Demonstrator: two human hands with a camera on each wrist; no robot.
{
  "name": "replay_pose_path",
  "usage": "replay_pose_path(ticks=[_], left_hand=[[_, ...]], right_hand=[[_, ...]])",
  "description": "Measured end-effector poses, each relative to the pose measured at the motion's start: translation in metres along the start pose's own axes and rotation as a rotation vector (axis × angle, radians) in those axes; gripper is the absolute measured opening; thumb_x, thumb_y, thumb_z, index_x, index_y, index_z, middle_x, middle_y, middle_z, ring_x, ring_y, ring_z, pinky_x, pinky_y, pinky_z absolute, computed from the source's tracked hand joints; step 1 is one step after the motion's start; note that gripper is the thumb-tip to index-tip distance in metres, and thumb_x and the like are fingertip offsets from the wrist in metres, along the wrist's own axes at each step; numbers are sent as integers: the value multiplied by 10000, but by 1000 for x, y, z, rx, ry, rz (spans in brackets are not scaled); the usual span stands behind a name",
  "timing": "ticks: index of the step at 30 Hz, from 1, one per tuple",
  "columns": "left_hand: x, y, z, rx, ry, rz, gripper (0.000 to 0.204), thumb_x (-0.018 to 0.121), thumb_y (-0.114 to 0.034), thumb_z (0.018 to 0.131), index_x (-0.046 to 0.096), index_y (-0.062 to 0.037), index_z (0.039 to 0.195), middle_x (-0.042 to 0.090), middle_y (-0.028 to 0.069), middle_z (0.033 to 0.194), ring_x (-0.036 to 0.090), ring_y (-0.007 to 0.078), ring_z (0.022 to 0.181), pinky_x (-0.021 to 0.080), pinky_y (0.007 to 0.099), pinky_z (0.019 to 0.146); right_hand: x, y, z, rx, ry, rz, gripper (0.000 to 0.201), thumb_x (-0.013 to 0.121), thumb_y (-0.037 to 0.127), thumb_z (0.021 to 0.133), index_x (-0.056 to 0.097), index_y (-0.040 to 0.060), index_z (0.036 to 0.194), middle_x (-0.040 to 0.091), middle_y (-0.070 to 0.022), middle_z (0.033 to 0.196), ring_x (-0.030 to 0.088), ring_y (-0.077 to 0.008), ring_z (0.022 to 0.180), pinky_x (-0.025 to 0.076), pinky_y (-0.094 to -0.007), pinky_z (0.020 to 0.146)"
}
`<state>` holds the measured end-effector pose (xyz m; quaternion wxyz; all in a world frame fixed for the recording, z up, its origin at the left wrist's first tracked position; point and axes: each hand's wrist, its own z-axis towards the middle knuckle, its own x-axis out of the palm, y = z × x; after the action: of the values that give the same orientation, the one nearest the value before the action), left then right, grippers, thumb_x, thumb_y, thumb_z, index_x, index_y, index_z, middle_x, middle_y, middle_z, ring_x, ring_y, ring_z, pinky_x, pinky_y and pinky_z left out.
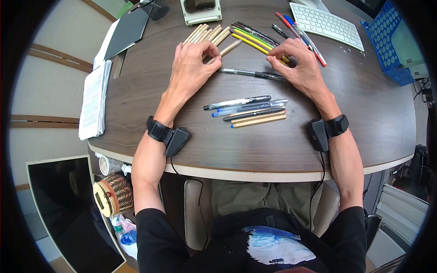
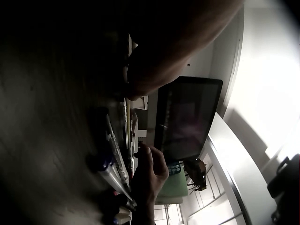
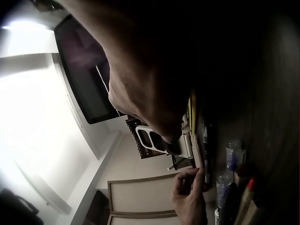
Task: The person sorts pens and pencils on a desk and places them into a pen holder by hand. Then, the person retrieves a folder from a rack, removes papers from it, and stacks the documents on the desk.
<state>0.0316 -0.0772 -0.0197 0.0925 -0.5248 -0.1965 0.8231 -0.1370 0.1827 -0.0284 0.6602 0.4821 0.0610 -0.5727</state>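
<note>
In the head view, the left hand (image 1: 195, 61) pinches a wooden pencil (image 1: 232, 46), which points to 1 o'clock. The right hand (image 1: 298, 61) bends its fingers over the yellow pencils (image 1: 255, 45); whether it grips one, I cannot tell. A black pen (image 1: 250, 73) lies between the hands; at its 6 o'clock, the pen row (image 1: 250, 111) leaves bare table (image 1: 236, 148) before the front edge. Papers (image 1: 94, 104) bound 9 o'clock, a blue basket (image 1: 387, 43) 2 o'clock. The left wrist view shows the monitor (image 2: 187, 119) screen, which the head view crops to a corner.
</note>
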Motion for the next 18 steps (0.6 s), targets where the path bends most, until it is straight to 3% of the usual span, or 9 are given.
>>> replay_pose_path(ticks=[5, 7, 9, 11, 13, 18], left_hand=[[0, 4, -1, -68, -72, 113, 165, 762, -199, 931, 756, -94, 1058, 751, 15, 960, 627, 214, 1038, 476, 392, 1008], [-1, 1, -2, -31, -80, 96, 159, 752, -175, 935, 751, -89, 1069, 735, 27, 969, 622, 224, 1073, 494, 398, 998], [0, -6, 1, 159, -112, -66, 146, 762, -133, 926, 757, -81, 1063, 741, 39, 1037, 636, 229, 1105, 502, 403, 1021], [2, -15, 0, 187, -40, -221, 164, 820, -119, 901, 769, -85, 1053, 743, 32, 1081, 648, 232, 1140, 507, 410, 1051], [1, -25, -2, 399, 136, -356, 217, 890, -149, 864, 782, -92, 1043, 743, 20, 1121, 657, 227, 1139, 506, 399, 1065], [1, -33, -8, 421, 321, -324, 301, 957, -246, 806, 819, -139, 1052, 717, -18, 1211, 588, 214, 1226, 449, 419, 1136]], right_hand=[[2, 3, -1, -104, 37, 5, 147, 866, 181, 915, 817, 63, 987, 700, -33, 938, 637, -203, 942, 541, -376, 812], [3, 2, -1, -76, 64, 22, 160, 873, 196, 907, 818, 68, 985, 695, -32, 951, 639, -211, 971, 543, -377, 840], [3, 2, -2, -93, 93, -16, 181, 883, 219, 901, 819, 74, 986, 692, -33, 966, 635, -217, 999, 537, -382, 860], [3, 2, -4, -61, 100, 8, 201, 892, 240, 894, 819, 77, 988, 689, -34, 967, 628, -219, 1009, 528, -389, 863], [4, -3, -3, -72, 106, -26, 211, 895, 245, 892, 820, 77, 995, 689, -35, 972, 630, -216, 1009, 529, -389, 862], [7, -9, -3, -81, 48, 8, 194, 895, 257, 897, 833, 83, 956, 697, -30, 966, 648, -205, 981, 539, -380, 837]])
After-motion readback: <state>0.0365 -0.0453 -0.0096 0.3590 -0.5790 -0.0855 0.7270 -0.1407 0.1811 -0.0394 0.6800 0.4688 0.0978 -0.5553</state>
